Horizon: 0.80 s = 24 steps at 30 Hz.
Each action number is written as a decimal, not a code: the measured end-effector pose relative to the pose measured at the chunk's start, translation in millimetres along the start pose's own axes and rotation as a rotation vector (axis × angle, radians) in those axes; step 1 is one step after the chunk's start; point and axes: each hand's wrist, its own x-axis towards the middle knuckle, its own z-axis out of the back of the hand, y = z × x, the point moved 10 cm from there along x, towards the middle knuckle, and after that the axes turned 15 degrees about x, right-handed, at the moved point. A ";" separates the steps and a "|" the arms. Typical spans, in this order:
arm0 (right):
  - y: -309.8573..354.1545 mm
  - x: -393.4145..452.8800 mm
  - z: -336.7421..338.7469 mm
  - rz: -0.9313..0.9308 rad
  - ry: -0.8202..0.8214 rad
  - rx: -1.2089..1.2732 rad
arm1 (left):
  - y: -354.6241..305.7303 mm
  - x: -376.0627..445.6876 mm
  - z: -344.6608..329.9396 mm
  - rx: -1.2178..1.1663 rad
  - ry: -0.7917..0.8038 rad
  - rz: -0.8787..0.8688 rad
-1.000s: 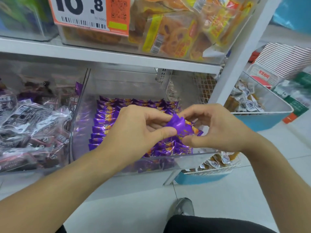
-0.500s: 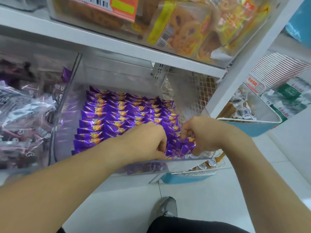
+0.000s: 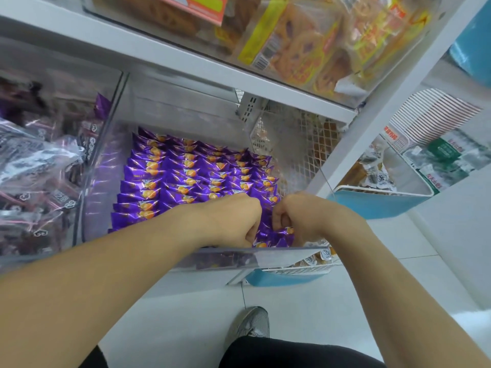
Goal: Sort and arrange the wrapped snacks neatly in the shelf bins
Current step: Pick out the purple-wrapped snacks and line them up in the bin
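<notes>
Purple wrapped snacks with an orange picture lie in neat overlapping rows inside a clear shelf bin. Both my hands reach down into the bin's front right corner. My left hand is curled, knuckles up, and its fingertips press into the purple wrappers at the front row. My right hand is curled beside it, and its fingers pinch a purple snack in the front row. The fingertips of both hands are partly hidden among the wrappers.
A neighbouring clear bin on the left holds dark snacks in clear wrappers. Above, a shelf carries a bin of yellow-orange packs. A white mesh divider stands at the right. Blue bins with pale packets sit lower right. My shoe is on the tiled floor.
Both hands have dropped from above the bin, where they held one purple snack between them, down into its front right corner. The view has tilted further down.
</notes>
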 end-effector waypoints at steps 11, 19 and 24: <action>-6.6 -3.4 -5.5 -0.011 0.097 0.130 | 6.2 -2.3 -5.4 -0.033 0.023 -0.023; 5.7 -2.6 -2.8 0.082 0.075 0.058 | 7.2 0.8 -9.1 -0.074 0.029 -0.020; 8.5 4.0 -7.5 0.084 0.059 0.000 | 3.4 2.7 -10.8 -0.064 0.034 -0.029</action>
